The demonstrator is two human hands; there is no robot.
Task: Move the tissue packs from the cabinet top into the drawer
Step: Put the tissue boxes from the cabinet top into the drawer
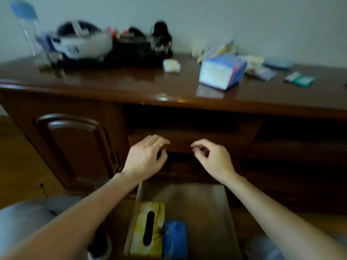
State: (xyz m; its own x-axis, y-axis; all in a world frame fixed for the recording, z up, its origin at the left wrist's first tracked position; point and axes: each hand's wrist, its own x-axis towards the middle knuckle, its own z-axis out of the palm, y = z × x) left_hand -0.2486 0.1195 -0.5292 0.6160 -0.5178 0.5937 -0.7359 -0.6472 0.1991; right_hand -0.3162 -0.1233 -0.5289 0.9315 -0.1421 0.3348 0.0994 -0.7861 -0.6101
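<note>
Both hands hang in the air in front of the dark wooden cabinet (pixel 62 147), above the pulled-out drawer (pixel 221 212). The left hand (pixel 145 158) has its fingers loosely curled with nothing in them, and a ring shows on one finger. The right hand (pixel 212 157) is likewise loosely curled, thumb and forefinger close together but with nothing visible between them. The two hands are near each other but apart, and neither touches the cabinet or the drawer.

On the glossy cabinet top (pixel 122 83) a soft blue and white tissue pack (pixel 221 72) lies tilted, right of centre. A small white pack (pixel 171 65) lies just left of it, near a blurred black bag (pixel 135 51). Further right are several flat packets, one of them a green packet (pixel 300 79), and some pale wrappers (pixel 251 60) lie behind the large pack; the blur leaves their kind unclear.

In the drawer, at the bottom of the view, a yellow tissue box (pixel 150 228) with a dark oval slot lies along the left wall, and a blue tissue pack (pixel 174 239) lies touching its right side.

At the far left of the cabinet top stand a clear bottle (pixel 28 34) with a blue cap and a white and black object (pixel 80 41), too blurred to name.
</note>
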